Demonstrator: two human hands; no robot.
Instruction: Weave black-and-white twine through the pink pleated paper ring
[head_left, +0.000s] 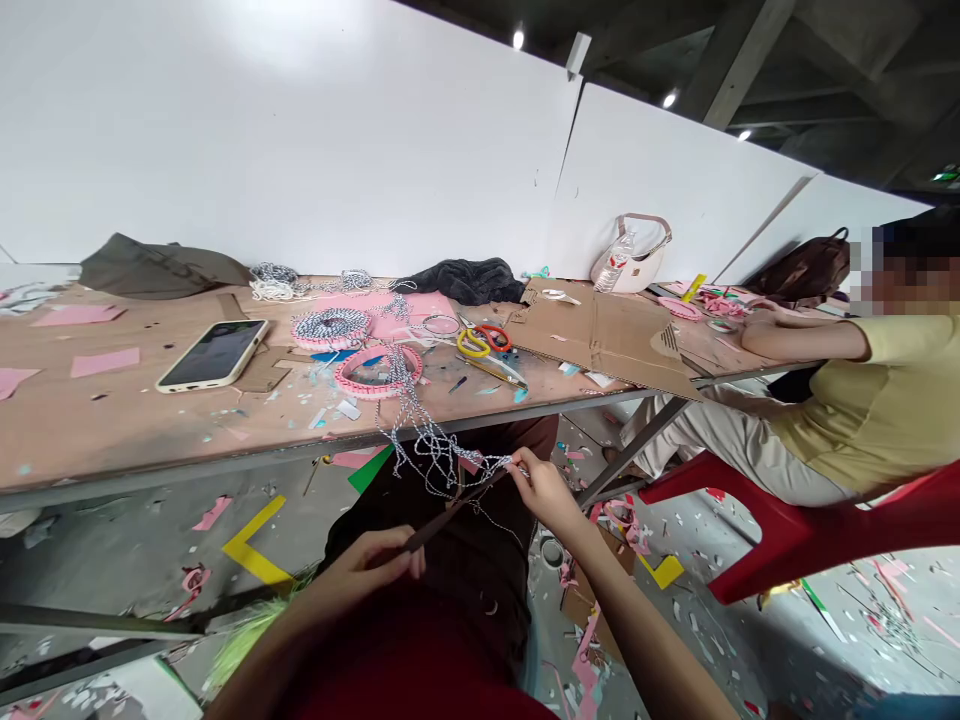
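Note:
My left hand (382, 556) is closed on one end of a dark flat strap (450, 513) above my lap. The strap runs up to my right hand (541, 488), whose fingers pinch a bundle of black-and-white cord (442, 445); whether they also grip the strap is hard to tell. Loose, tangled cord strands hang over the table edge and lead up to a pink ring (345, 380) on the table. Behind it lies another pink ring (330, 328) with black-and-white cord across its middle.
On the table (105, 425) lie a phone (214, 355), yellow-handled scissors (474, 343), orange-handled scissors (495, 338), cardboard (592, 330) and a dark cloth (469, 281). A bottle (615, 262) stands by a white bag (646, 266). A person sits right on a red chair (787, 530).

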